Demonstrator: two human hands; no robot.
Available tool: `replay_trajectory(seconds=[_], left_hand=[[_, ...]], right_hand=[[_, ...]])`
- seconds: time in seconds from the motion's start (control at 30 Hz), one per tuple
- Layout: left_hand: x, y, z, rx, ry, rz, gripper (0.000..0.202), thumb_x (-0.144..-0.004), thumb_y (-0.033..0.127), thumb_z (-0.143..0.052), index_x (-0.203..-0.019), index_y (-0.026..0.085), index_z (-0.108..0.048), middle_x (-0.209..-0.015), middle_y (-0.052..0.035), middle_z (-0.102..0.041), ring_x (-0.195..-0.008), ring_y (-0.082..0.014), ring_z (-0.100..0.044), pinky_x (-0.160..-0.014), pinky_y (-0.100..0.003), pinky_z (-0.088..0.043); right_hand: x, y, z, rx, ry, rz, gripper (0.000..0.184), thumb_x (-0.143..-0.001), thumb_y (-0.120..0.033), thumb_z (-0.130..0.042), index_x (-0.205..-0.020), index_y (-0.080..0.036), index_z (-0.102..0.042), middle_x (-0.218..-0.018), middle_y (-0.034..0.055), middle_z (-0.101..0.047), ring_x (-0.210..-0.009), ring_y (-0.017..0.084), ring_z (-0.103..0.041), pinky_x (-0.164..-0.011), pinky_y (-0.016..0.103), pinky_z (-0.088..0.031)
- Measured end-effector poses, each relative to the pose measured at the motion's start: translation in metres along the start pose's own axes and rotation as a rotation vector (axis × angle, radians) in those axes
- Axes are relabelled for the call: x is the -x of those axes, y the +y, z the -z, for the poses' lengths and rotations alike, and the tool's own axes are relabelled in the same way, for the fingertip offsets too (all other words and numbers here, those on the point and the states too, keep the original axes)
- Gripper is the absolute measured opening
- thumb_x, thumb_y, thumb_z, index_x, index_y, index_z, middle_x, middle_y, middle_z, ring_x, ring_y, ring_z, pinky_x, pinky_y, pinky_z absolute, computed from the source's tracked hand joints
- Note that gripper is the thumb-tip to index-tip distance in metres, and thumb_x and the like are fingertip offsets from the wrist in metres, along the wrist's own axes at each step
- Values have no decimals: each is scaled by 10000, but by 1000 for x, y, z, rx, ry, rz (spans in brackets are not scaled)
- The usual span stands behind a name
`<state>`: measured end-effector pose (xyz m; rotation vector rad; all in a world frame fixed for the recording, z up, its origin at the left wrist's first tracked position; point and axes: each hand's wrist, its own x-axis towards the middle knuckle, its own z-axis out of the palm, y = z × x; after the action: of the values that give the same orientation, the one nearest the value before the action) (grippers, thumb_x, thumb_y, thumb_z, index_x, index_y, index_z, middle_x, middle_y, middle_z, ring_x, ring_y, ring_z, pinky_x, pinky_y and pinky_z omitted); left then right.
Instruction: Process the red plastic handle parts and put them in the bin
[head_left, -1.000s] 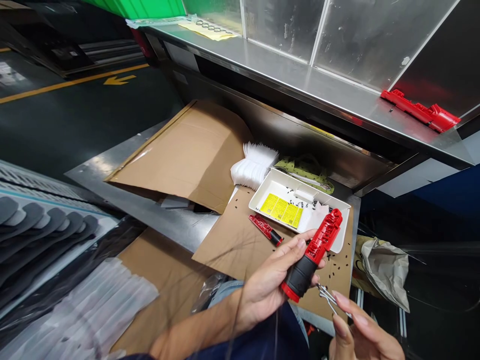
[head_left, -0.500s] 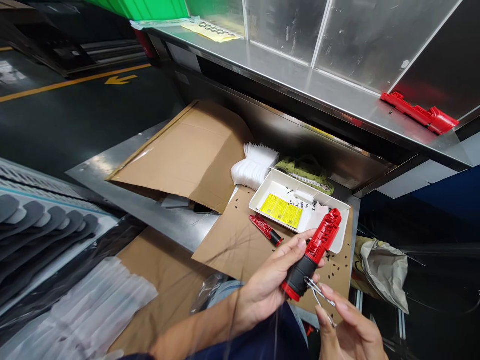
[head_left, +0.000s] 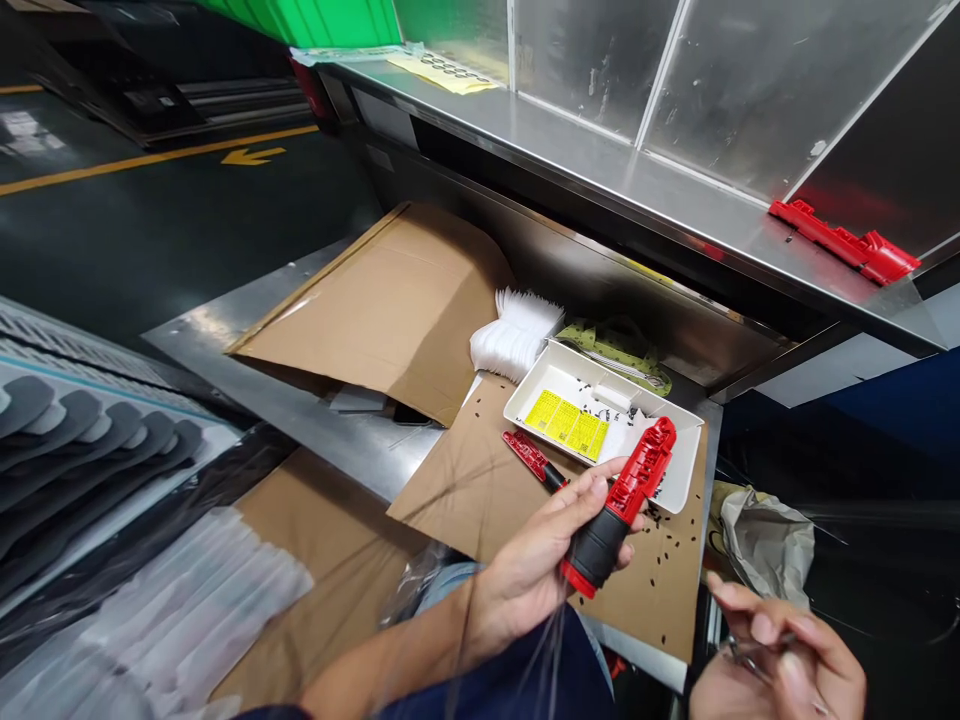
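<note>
My left hand point(head_left: 536, 560) is wrapped around a red and black cylindrical housing point(head_left: 619, 505), tilted with its red ribbed end up and to the right. The black sleeve and red rim point down toward my lap. To the lower right, apart from the housing, my right hand point(head_left: 784, 650) has its fingers curled around a thin shiny metal tool point(head_left: 746, 658), mostly hidden by the fingers. A smaller red and black part point(head_left: 534, 455) lies on the cardboard beyond my left hand.
A white tray point(head_left: 686, 470) holds a yellow label sheet point(head_left: 566, 423) and small black pieces; more are scattered on the cardboard sheet point(head_left: 450, 495). White foam sleeves point(head_left: 514, 335) and a cardboard box point(head_left: 375, 300) stand behind. A red shell point(head_left: 847, 240) rests on the metal shelf point(head_left: 600, 150).
My right hand has drawn away to the right with the metal tool, which was at the housing's black sleeve. My left hand keeps the housing in nearly the same place.
</note>
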<state>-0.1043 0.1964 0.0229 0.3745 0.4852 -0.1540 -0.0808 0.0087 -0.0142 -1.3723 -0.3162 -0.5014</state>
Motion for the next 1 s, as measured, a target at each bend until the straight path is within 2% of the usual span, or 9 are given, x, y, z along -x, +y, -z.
replay_trajectory(seconds=[0.13,0.27,0.37,0.47,0.6,0.7,0.83,0.93,1.0], left_hand=[[12,14,32,-206,163,-213,547,-847,339,-730,-1333,143,-570,-1008,-110,-713,-762,-141,-658,-690,-224,-549],[11,20,116,-430,530,-492,721,-733,519,-777,-1331,178,-562,-1311,-109,-628,-1097,-241,-629,-812,-278,-570],[-4,18,183,-590,784,-515,772,-765,595,-684,-1362,136,-514,-1369,-159,-594,-1255,-313,-558,-1002,-385,-506],[-24,13,221,-602,872,-516,666,-860,493,-600,-1382,101,-467,-1461,-197,-509,-1374,-303,-456,-1157,-415,-349],[-46,10,228,-609,864,-515,582,-908,413,-554,-1412,139,-454,-1514,-169,-460,-1444,-283,-362,-1200,-413,-270],[-50,11,221,-599,847,-531,624,-914,397,-550,-1472,172,-384,-1586,-146,-346,-1483,-274,-273,-1229,-410,-191],[-39,8,209,-561,810,-557,675,-943,433,-494,-1527,185,-263,-1639,-128,-215,-1514,-254,-172,-1243,-387,-131],[-26,-4,190,-523,645,-525,701,-941,537,-466,-1513,164,-306,-1569,-167,-373,-1482,-261,-280,-1229,-399,-196],[-21,-14,168,-471,422,-455,720,-900,643,-477,-1433,159,-458,-1461,-177,-522,-1411,-293,-412,-1190,-431,-293]], right_hand=[[9,51,-3,321,-384,-230,167,-938,-295,-530,-1017,-194,-638,-721,-20,-602,-485,101,-560,-424,192,-419],[43,105,-34,911,-929,-376,314,-924,-393,-528,-1090,-163,-663,-735,28,-668,-669,194,-671,-608,260,-494],[59,135,-69,1050,-979,-409,363,-885,-330,-602,-1175,-114,-635,-867,119,-720,-817,282,-703,-701,322,-495],[61,155,-95,1117,-1002,-437,352,-848,-250,-648,-1155,-79,-632,-1038,227,-705,-935,348,-691,-772,377,-482],[55,172,-106,1076,-1015,-509,214,-792,-142,-658,-998,-87,-665,-980,230,-703,-966,344,-668,-802,374,-441],[50,176,-98,938,-988,-608,79,-785,-195,-660,-832,-132,-656,-836,141,-685,-894,282,-645,-739,315,-407],[53,162,-73,551,-988,-866,419,-734,-546,-678,-580,-182,-538,-544,-31,-436,-568,131,-458,-554,241,-299],[63,138,-58,195,-961,-1100,639,-618,-828,-593,-623,-193,-513,-541,-79,-315,-466,60,-216,-463,221,-197],[71,120,-55,-1,-907,-1226,716,-538,-899,-592,-679,-204,-495,-566,-90,-312,-459,41,-146,-440,211,-165]])
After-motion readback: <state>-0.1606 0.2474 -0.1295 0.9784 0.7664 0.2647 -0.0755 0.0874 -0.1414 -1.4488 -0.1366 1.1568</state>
